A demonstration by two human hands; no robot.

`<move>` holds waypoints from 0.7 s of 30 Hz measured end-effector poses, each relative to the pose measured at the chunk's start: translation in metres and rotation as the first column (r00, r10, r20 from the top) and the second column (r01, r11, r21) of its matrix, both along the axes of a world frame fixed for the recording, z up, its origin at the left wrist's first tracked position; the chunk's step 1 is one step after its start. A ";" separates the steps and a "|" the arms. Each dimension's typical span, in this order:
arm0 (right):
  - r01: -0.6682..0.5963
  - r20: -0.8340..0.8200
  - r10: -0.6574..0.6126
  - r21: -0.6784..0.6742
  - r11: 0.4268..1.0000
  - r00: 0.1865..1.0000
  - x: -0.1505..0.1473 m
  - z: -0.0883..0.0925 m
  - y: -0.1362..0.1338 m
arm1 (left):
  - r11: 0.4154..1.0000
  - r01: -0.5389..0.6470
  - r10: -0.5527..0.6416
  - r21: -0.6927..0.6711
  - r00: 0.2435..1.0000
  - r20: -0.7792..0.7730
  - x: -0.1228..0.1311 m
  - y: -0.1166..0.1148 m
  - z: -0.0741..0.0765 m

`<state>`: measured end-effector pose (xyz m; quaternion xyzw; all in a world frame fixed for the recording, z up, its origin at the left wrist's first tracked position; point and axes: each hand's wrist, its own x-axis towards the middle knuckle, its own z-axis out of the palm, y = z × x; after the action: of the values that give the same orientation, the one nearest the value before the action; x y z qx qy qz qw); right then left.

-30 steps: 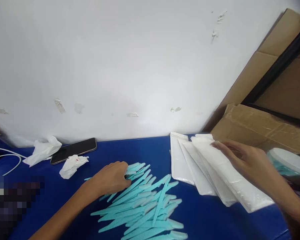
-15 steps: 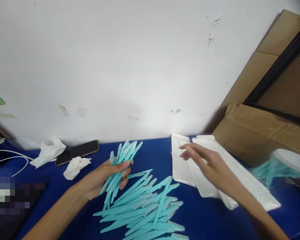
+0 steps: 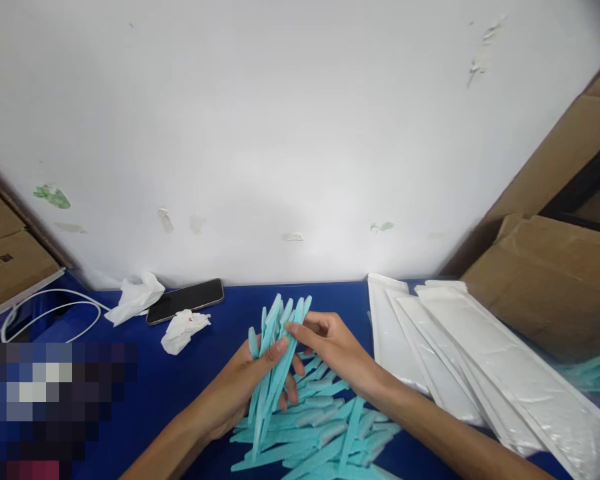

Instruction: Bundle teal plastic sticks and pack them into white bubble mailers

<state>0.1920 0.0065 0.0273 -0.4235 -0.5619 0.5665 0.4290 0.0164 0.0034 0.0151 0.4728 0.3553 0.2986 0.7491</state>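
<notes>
A bunch of slim teal sticks (image 3: 275, 360) is held upright, tips fanned, in my left hand (image 3: 250, 373), with the thumb across the front and fingers behind. My right hand (image 3: 333, 343) pinches the bunch's upper right side between thumb and fingers. Beneath both hands, a loose pile of the same teal sticks (image 3: 325, 427) with paler ends lies on the blue surface (image 3: 205, 360). To the right of my right hand are several long white plastic-looking packets (image 3: 480, 353), overlapping one another.
At the left lie a phone (image 3: 185, 301), crumpled tissues (image 3: 137, 298) and a white cable (image 3: 55, 291). Cardboard boxes stand at the left (image 3: 10, 267) and right (image 3: 555, 273). More teal sticks (image 3: 597, 373) show at the right edge. A white wall (image 3: 300, 147) rises behind.
My right hand has come in from over the white packets to the bunch and closed on it. The camera view has turned leftward, so the surroundings appear farther right.
</notes>
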 end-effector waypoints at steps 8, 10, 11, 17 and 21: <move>0.017 0.016 -0.017 -0.028 0.999 1.000 0.007 -0.008 0.005 | 0.989 -0.084 0.089 -0.126 0.995 0.039 0.003 -0.001 -0.004; 0.027 0.009 -0.027 -0.042 0.999 1.000 0.006 -0.009 0.005 | 0.985 -0.114 0.119 -0.130 0.992 0.032 0.004 -0.003 -0.004; 0.031 0.002 -0.031 -0.053 0.998 1.000 0.006 -0.009 0.005 | 0.984 -0.129 0.133 -0.125 0.991 0.027 0.005 -0.004 -0.004; 0.030 -0.029 -0.032 -0.070 0.997 0.999 0.002 -0.007 0.000 | 0.985 -0.123 0.126 -0.122 0.992 0.023 0.002 -0.003 -0.002; 0.052 0.016 -0.051 -0.091 0.994 0.999 0.001 -0.008 -0.001 | 0.991 -0.061 0.066 -0.122 0.997 0.040 0.000 -0.002 -0.003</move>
<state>0.1928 0.0051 0.0192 -0.4609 -0.5271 0.5776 0.4196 0.0163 0.0011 0.0118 0.4085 0.3708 0.3106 0.7740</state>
